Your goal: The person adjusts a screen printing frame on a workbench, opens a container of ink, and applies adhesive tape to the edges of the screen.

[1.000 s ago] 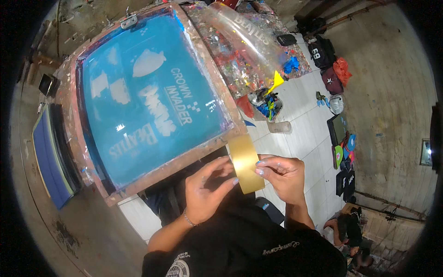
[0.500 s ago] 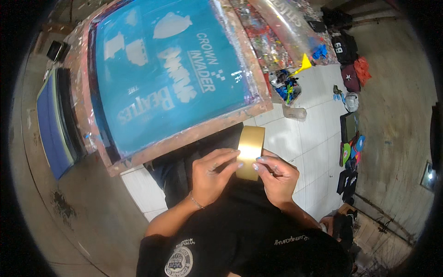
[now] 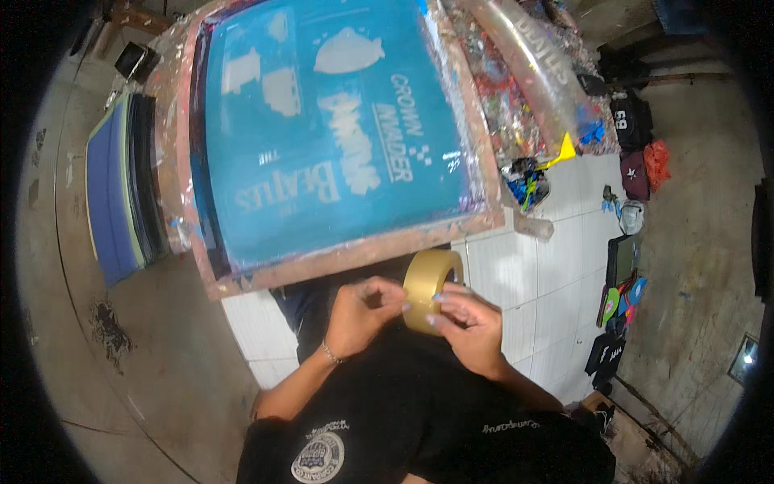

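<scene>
I hold a roll of golden-tan tape (image 3: 425,266) upright between both hands, low in front of my body. My left hand (image 3: 364,315) has thumb and fingertips closed at the roll's left edge. My right hand (image 3: 466,323) grips its right side with thumb and fingers. Just beyond the roll lies a screen-printing frame (image 3: 339,246) with a paint-smeared border and a blue mesh (image 3: 290,177) bearing pale stencilled shapes and lettering, its near edge above my hands.
A stack of boards (image 3: 113,194) leans at the left. At the right are a paint-spattered surface (image 3: 496,73) with a clear sheet (image 3: 540,64), a yellow piece (image 3: 564,149), and a container (image 3: 524,185) of scraps. Dark bags (image 3: 629,121) and stacked items (image 3: 621,274) line the white tiled floor (image 3: 524,274).
The view has shifted, putting the frame further right. The roll has turned to show more of its ring side, and my hands remain on it.
</scene>
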Demonstrator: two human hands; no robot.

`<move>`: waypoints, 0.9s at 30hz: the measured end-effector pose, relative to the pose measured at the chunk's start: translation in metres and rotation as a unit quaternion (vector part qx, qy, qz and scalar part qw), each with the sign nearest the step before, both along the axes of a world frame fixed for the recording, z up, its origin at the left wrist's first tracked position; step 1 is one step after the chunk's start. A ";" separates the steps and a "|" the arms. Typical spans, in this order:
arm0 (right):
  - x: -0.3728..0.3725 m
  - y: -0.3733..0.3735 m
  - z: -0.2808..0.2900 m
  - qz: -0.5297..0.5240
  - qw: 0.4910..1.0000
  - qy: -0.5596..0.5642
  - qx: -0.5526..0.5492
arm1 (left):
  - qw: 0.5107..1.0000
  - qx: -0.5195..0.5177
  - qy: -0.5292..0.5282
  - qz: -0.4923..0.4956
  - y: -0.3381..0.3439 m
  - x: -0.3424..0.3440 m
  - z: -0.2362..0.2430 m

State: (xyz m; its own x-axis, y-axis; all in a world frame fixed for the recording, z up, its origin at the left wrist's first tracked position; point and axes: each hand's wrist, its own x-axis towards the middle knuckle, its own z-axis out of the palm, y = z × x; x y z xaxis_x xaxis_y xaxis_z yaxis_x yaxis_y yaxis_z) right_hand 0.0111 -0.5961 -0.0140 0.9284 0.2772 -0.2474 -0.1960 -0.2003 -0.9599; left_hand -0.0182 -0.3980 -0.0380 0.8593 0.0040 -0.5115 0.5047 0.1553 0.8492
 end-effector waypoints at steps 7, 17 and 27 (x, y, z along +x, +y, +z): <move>0.016 0.004 0.003 0.065 0.995 -0.041 -0.056 | 1.000 0.025 -0.005 -0.016 0.008 0.004 -0.004; 0.027 0.007 0.003 0.093 0.995 -0.016 -0.045 | 0.988 0.089 -0.112 -0.060 0.011 0.002 0.000; 0.031 0.001 -0.001 0.083 0.995 0.057 -0.010 | 0.913 0.228 -0.313 -0.124 0.004 -0.001 -0.001</move>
State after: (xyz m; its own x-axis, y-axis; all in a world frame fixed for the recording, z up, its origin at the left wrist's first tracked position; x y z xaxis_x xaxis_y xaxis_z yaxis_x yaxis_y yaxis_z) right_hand 0.0421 -0.5953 -0.0148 0.8359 0.4176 -0.3561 -0.2671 -0.2573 -0.9287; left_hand -0.0196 -0.3936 -0.0385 0.9862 -0.1401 0.0878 -0.1312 -0.3401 0.9312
